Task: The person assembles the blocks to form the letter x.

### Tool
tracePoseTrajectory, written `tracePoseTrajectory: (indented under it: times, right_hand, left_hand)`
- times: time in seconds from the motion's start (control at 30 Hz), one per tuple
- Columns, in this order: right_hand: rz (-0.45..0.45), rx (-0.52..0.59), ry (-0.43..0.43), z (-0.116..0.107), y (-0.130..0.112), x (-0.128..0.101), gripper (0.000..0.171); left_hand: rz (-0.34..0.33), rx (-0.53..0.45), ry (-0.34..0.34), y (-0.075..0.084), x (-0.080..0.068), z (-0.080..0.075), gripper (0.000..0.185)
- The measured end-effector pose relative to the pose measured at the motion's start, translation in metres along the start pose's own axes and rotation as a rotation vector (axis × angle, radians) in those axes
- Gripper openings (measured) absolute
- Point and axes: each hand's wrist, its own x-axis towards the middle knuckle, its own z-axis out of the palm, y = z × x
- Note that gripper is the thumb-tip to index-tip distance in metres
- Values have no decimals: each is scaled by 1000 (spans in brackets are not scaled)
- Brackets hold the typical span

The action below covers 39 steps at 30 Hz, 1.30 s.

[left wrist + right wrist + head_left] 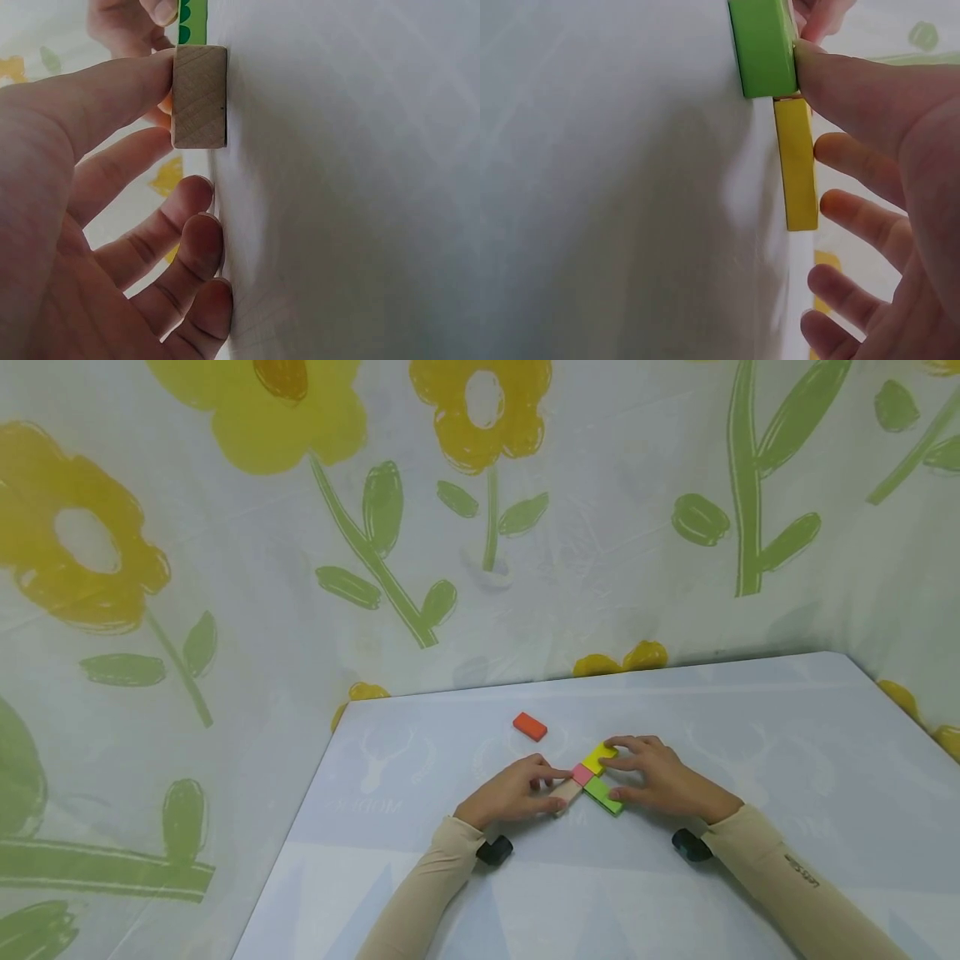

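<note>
Four small blocks lie together on the table: a pink block [582, 774] in the middle, a yellow block [599, 758], a green block [603, 796] and a plain wooden block [567, 795] around it. My left hand [517, 789] reaches in from the left, its index fingertip at the pink block and its thumb on the wooden block. In the left wrist view, the wooden block [199, 97] shows its end face. From the other side my right hand [658, 777] rests its thumb on the green block [765, 49], with fingertips touching the yellow block [797, 165].
A red-orange block [530, 727] lies apart, farther back on the pale patterned table [420, 760]. Behind the table's far edge hangs a white cloth [600, 585] with printed flowers. Dark wrist devices [495, 850] sit at both sleeve cuffs.
</note>
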Motion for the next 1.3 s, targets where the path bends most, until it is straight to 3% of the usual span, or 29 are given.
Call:
tracePoseTrajectory:
  times: [0.23, 0.83, 1.3]
  right_hand:
    - [-63, -3, 16, 0, -6, 0, 50]
    - [-69, -20, 11, 4, 0, 0, 51]
    - [-108, -9, 32, 4, 0, -2, 50]
  left_hand:
    - [18, 4, -1, 0, 0, 0, 50]
    - [8, 22, 2, 4, -2, -3, 50]
    - [48, 28, -7, 2, -2, -3, 53]
